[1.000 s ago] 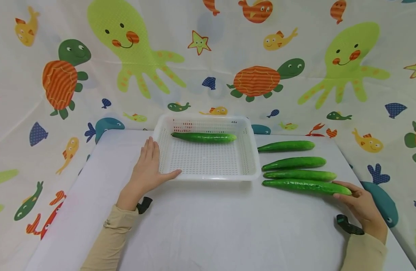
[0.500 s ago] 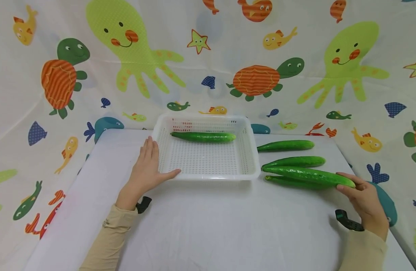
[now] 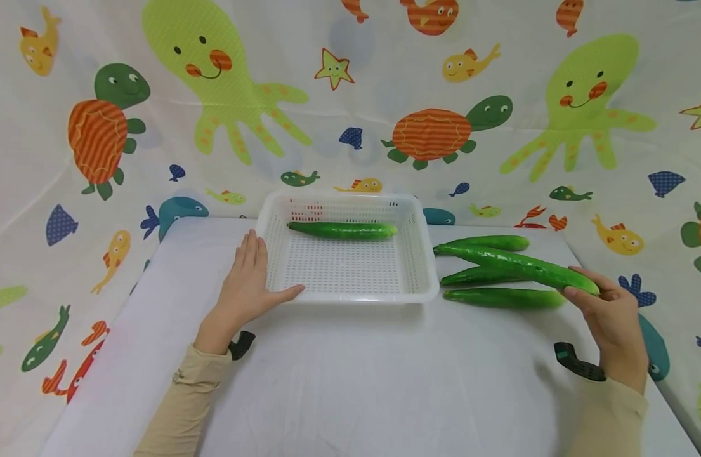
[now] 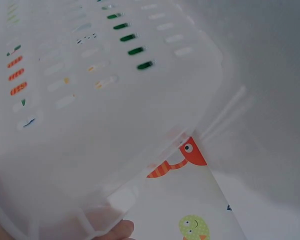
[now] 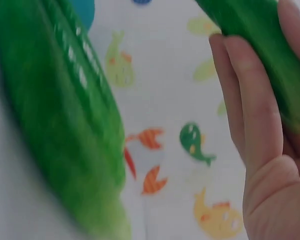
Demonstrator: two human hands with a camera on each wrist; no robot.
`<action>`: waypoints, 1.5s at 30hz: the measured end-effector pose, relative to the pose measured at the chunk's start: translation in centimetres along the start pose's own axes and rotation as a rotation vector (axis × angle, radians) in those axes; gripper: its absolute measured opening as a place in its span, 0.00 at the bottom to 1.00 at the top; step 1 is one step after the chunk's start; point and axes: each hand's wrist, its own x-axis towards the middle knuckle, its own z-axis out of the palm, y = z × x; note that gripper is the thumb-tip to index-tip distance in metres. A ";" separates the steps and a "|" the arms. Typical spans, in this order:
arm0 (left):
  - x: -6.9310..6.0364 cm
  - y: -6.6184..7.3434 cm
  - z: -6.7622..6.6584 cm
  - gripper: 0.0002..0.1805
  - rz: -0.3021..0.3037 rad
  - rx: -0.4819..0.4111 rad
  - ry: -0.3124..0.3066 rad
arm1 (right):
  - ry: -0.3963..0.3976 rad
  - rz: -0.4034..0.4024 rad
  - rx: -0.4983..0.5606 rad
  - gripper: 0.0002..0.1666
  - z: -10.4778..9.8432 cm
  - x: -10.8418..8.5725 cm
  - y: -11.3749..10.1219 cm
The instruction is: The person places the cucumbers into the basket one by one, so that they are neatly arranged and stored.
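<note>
In the head view my right hand (image 3: 615, 320) pinches the right end of a long green cucumber (image 3: 516, 261) between thumb and fingers. It is raised and slants over the others, its thin tip near the basket's right side. Below it on the table lie three more: a near cucumber (image 3: 504, 298), a middle cucumber (image 3: 472, 276), partly covered, and a far cucumber (image 3: 493, 241). My left hand (image 3: 244, 289) rests against the left front corner of a white plastic basket (image 3: 350, 298), fingers straight and thumb along the front rim. One cucumber (image 3: 341, 231) lies inside the basket, towards the back.
A white-covered table (image 3: 384, 381) carries everything. Behind it hangs a curtain (image 3: 350, 127) printed with sea animals, close to the basket's back side. In the right wrist view a blurred cucumber (image 5: 65, 115) fills the left side.
My right hand has lifted the nearest cucumber off the table and carried it back over the other ones, tilting it. The left hand and basket have stayed put.
</note>
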 end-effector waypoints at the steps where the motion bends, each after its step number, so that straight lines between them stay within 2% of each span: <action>1: 0.0 0.0 0.0 0.73 0.001 0.000 -0.001 | 0.001 -0.012 0.009 0.24 0.5 0.0 -0.1; 10: 0.1 -0.1 0.2 0.72 0.003 0.004 0.001 | -0.026 -0.136 0.076 0.23 5.6 1.2 -1.2; 18: 0.1 -0.1 0.1 0.72 0.003 0.006 -0.004 | -0.125 -0.206 0.095 0.22 10.0 2.8 -2.8; 25: 0.0 -0.1 0.1 0.72 -0.006 0.003 -0.009 | -0.144 -0.188 0.022 0.22 14.2 4.7 -3.7; 30: 0.0 -0.1 0.2 0.72 -0.003 0.002 -0.001 | -0.171 -0.157 -0.046 0.19 17.2 6.1 -3.5; 34: 0.0 -0.1 0.3 0.73 -0.002 -0.003 0.002 | -0.191 -0.131 -0.106 0.18 19.6 7.1 -2.8; 41: 0.0 -0.2 0.3 0.72 0.007 -0.003 0.001 | -0.235 -0.047 -0.255 0.28 23.9 8.6 -0.7; 45: 0.1 -0.3 0.4 0.72 0.020 -0.002 0.007 | -0.244 -0.005 -0.316 0.27 26.3 9.2 0.4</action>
